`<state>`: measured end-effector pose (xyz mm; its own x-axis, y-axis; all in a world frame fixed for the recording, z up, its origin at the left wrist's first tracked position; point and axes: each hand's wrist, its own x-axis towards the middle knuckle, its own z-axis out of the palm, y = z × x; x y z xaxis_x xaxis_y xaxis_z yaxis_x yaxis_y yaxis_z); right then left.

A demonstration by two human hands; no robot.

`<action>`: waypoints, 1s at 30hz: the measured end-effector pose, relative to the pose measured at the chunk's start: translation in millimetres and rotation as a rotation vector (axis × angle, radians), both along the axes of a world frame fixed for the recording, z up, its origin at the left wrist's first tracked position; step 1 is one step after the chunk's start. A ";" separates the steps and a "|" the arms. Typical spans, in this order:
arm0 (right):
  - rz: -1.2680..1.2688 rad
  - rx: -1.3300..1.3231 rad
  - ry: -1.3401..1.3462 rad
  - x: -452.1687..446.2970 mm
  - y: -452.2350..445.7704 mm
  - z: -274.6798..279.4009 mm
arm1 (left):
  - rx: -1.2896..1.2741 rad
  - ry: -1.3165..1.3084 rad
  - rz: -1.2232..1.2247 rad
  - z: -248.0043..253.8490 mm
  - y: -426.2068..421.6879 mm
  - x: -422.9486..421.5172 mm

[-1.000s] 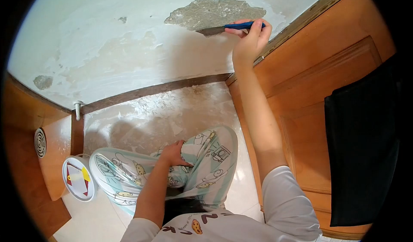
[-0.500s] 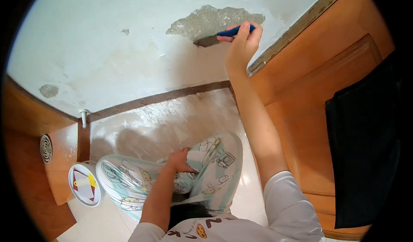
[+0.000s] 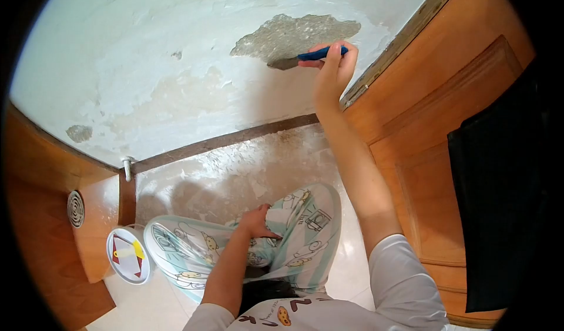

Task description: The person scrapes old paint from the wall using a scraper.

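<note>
My right hand grips the blue handle of a putty knife, fingers closed round it. The knife's blade points left and lies at the lower edge of a rough grey bare patch in the white wall. Whether the blade's edge presses on the wall is hard to tell. My left hand rests on my patterned trouser leg, thumb and fingers apart, with nothing held in it.
A white lidded bucket stands left of my knee. Whitish dust and flakes lie on the floor along the wall base. A wooden door with black cloth is on the right. A short white pipe sticks out at the wall's lower left corner.
The whole view has shifted slightly, so the scene sits a little lower and to the right. The blade looks lighter, its tilt slightly changed. My left hand stays on the leg.
</note>
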<state>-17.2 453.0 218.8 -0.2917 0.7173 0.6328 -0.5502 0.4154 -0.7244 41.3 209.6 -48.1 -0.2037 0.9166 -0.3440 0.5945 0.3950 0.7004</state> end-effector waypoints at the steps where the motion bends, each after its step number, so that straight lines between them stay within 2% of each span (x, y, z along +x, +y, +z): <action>1: -0.009 0.008 0.002 0.8 -1.1 -2.4 | 0.013 0.003 0.000 -1.8 1.0 0.2; 5: -0.048 0.005 0.081 4.6 -4.8 -19.2 | 0.016 0.006 -0.008 -19.3 -0.8 2.4; 6: -0.063 -0.037 0.097 5.5 -4.8 -22.2 | 0.008 0.005 -0.007 -21.8 -0.4 3.0; 7: -0.076 -0.081 0.112 7.2 -4.4 -25.1 | -0.080 0.045 -0.013 0.2 3.2 3.6; 11: -0.086 -0.254 0.238 5.8 -7.2 -31.9 | -0.003 0.046 0.022 -13.0 1.1 5.9; 14: -0.052 -0.264 0.230 1.6 -16.5 -32.1 | -0.045 0.020 -0.007 -4.1 4.1 4.4; 17: -0.155 -0.078 0.220 -3.4 -11.0 -38.6 | -0.026 0.028 0.018 -6.7 4.0 7.7; 20: -0.228 -0.234 0.352 10.1 0.7 -30.0 | -0.051 0.046 0.027 -3.9 4.9 8.1; 24: -0.119 -0.298 0.435 26.0 5.9 -30.5 | -0.026 0.025 0.032 -15.6 3.5 8.7; 27: -0.246 0.076 0.172 22.1 15.1 -55.1 | -0.086 0.050 0.000 -3.5 7.5 9.4; 30: -0.312 -0.211 0.317 41.0 23.1 -55.4 | -0.071 0.074 0.019 -6.1 5.4 10.1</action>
<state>23.8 476.0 163.5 0.1405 0.8617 0.4875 -0.6297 0.4577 -0.6276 51.4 215.0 -54.2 -0.2478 0.8863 -0.3912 0.6358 0.4534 0.6246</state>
